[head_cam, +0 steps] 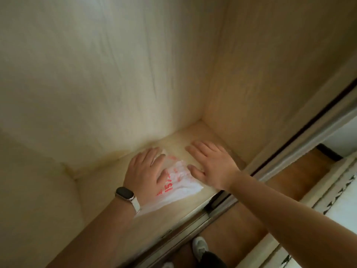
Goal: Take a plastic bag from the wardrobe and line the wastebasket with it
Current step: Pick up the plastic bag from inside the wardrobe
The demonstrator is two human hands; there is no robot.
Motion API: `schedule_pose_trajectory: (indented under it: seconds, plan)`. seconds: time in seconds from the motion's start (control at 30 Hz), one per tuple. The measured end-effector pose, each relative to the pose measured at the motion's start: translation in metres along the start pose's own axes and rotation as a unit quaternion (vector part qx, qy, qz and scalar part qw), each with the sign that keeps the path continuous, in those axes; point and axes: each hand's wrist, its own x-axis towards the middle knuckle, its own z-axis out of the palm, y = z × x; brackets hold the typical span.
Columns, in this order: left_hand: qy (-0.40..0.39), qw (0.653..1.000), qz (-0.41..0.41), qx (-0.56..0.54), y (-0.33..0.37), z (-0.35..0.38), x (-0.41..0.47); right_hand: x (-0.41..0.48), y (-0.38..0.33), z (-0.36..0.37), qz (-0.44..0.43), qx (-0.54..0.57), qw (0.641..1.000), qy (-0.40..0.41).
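A: What's hidden?
B: Plastic bag (181, 187) partly under L hand (144, 169); red print (170, 187) blurry, prob. digits.
A: Hands?
B: Both flat, fingers straight. L presses bag on wardrobe shelf (183, 211); R hand (211, 165) touches its edge.

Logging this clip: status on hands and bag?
Left hand flat on plastic bag, not gripping. Right hand open at its edge. Bag on wardrobe shelf. Nothing blocking.

Flat crumpled white plastic bag (178, 187) w/ red print on wardrobe (108, 213) floor
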Motion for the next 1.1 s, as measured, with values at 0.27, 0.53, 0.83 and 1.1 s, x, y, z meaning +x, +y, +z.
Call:
schedule_pose_trajectory:
  seconds: [0.27, 0.53, 0.83, 1.1]
  plan:
    - [-0.091, 0.983, -0.155, 0.045, -0.046, 0.045, -0.040, 0.049, 0.007, 0.088, -0.083, 0.091, 0.987, -0.101]
    - [-0.132, 0.940, -0.311, 0.037, -0.073, 0.088, -0.096, 0.074, -0.007, 0.162, -0.146, 0.137, 0.958, -0.205]
    - [-0.182, 0.905, -0.383, -0.036, -0.110, 0.172, -0.134, 0.069, -0.038, 0.241, -0.162, 0.131, 0.941, -0.267]
    - [-0.193, 0.884, -0.417, -0.088, -0.155, 0.277, -0.168, 0.063, -0.063, 0.325, -0.147, 0.116, 0.932, -0.311]
